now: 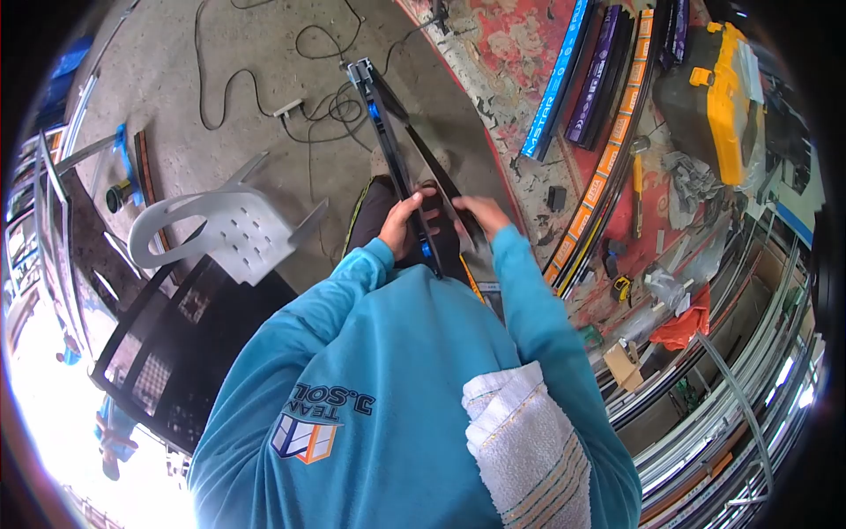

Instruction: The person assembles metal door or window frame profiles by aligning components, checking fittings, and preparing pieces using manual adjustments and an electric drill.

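A long black profile [388, 141] with blue patches and a pale metal piece at its far end stands out in front of the body. My left hand [404, 222] is closed around its lower part, thumb on top. A second dark flat strip [432, 163] runs beside it, splayed to the right. My right hand [480, 214] is at that strip's right side, its fingers bent toward it and slightly blurred; whether it grips the strip is unclear. Both hands are in front of the dark trousers.
A white plastic chair [238, 225] is at the left, above a black bench [203, 335]. Cables and a power strip [288, 108] lie on the floor. Wrapped profiles [608, 167], a yellow-black toolbox [727, 106] and a tape measure [621, 287] are at the right.
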Demonstrator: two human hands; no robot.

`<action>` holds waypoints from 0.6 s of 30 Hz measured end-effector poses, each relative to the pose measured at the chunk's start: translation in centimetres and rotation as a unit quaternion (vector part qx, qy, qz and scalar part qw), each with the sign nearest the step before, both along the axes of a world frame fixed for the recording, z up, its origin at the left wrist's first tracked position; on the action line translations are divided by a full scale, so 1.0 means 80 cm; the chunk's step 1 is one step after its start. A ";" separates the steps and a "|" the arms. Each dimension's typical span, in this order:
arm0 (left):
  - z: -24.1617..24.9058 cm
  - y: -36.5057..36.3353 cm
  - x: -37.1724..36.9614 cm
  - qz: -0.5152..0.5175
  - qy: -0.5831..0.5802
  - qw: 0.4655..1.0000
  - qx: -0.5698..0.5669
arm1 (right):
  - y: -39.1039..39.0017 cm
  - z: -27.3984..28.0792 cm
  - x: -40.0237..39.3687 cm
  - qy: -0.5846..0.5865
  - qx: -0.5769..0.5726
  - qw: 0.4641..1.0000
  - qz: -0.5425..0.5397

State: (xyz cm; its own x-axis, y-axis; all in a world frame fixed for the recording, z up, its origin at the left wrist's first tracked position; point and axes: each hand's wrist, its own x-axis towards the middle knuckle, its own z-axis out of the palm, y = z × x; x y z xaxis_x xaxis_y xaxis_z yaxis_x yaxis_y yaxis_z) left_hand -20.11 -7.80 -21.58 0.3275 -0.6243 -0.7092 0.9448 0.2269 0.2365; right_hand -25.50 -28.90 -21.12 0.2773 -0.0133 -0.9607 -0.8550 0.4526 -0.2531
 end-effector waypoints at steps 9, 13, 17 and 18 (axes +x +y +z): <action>-0.011 0.010 0.050 0.088 0.001 0.996 0.019 | 0.004 0.156 -0.147 -0.151 -0.097 0.983 0.036; -0.015 0.008 0.073 0.129 -0.011 0.992 0.009 | 0.004 0.212 -0.186 -0.172 -0.121 0.976 0.053; -0.020 0.014 0.095 0.158 -0.025 0.986 0.044 | -0.002 0.252 -0.207 -0.227 -0.089 0.968 0.060; -0.025 0.016 0.099 0.164 -0.025 0.985 0.046 | -0.002 0.257 -0.210 -0.234 -0.081 0.968 0.041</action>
